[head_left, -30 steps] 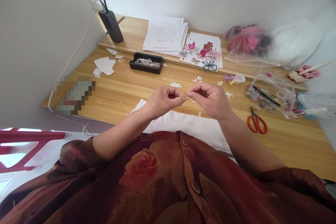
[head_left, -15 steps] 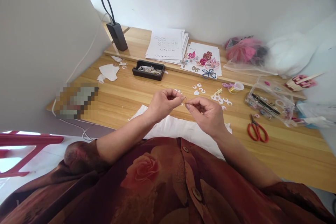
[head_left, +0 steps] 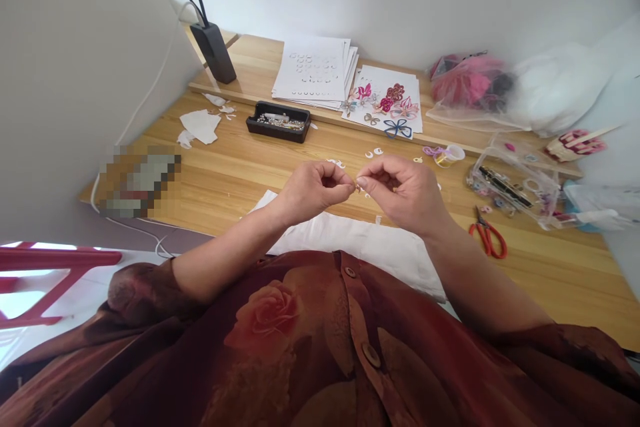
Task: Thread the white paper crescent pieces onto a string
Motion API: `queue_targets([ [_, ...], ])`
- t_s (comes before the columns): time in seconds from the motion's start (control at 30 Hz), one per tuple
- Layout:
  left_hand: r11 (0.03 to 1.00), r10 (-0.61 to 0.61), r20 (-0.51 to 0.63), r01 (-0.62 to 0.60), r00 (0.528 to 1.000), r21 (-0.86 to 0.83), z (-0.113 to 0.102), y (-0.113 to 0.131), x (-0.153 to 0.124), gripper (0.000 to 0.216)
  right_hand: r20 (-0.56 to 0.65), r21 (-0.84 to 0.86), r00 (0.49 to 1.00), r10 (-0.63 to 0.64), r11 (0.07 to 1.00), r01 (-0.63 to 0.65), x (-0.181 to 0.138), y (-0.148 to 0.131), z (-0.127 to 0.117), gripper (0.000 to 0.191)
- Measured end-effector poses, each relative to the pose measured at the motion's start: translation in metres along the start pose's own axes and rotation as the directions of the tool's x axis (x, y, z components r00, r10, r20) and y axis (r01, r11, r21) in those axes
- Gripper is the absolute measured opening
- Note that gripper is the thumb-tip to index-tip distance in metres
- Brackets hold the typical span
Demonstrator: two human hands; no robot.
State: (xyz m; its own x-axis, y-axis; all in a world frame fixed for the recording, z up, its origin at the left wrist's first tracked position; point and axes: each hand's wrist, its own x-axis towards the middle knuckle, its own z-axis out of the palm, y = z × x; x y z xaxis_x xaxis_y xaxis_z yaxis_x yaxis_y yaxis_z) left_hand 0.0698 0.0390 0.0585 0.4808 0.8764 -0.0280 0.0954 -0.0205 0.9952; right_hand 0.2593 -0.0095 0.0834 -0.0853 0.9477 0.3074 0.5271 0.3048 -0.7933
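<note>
My left hand (head_left: 316,192) is closed in a pinch, thumb and forefinger together over the near part of the table. Facing it, my right hand (head_left: 403,190) pinches too, its fingertips almost touching the left ones. Between the fingertips shows a tiny golden piece (head_left: 358,189), too small to name. White crescent-shaped cut-outs (head_left: 377,151) lie on the table behind my hands, partly hidden by them. A white cloth (head_left: 350,237) is spread below my wrists at the table edge.
Red-handled pliers (head_left: 487,237) and a clear plastic box (head_left: 515,180) lie at right. A black tray of beads (head_left: 279,123), paper sheets (head_left: 313,73), fabric flowers (head_left: 395,95) and a dark power bank (head_left: 214,53) are farther back. A small cup (head_left: 450,156) stands right of centre.
My right hand has come closer to the left, narrowing the gap between the fingertips, and now covers most of the right-hand cut-outs. The view has shifted slightly.
</note>
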Motion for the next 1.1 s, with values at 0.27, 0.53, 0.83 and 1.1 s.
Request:
queue_targets([
  [0.27, 0.987, -0.074, 0.005, 0.074, 0.997, -0.142, 0.000, 0.000, 0.001, 0.023, 0.114, 0.403, 0.971, 0.211, 0.884, -0.239, 0.006, 0.026, 0.011, 0.030],
  [0.53, 0.963, -0.079, -0.082, 0.055, 0.994, -0.265, 0.002, -0.005, 0.004, 0.027, 0.083, 0.500, 0.939, 0.335, 0.801, -0.330, -0.014, 0.021, 0.029, 0.033],
  [0.83, 0.989, -0.024, -0.156, 0.001, 0.987, -0.147, 0.002, -0.002, -0.004, 0.026, -0.074, 0.197, 0.989, 0.132, 0.974, -0.115, -0.026, -0.001, 0.024, 0.015],
  [1.1, 1.000, -0.008, -0.002, 0.008, 1.000, -0.018, -0.003, 0.006, -0.006, 0.022, -0.067, -0.162, 0.992, -0.104, 0.983, 0.092, -0.023, -0.016, 0.005, 0.008],
])
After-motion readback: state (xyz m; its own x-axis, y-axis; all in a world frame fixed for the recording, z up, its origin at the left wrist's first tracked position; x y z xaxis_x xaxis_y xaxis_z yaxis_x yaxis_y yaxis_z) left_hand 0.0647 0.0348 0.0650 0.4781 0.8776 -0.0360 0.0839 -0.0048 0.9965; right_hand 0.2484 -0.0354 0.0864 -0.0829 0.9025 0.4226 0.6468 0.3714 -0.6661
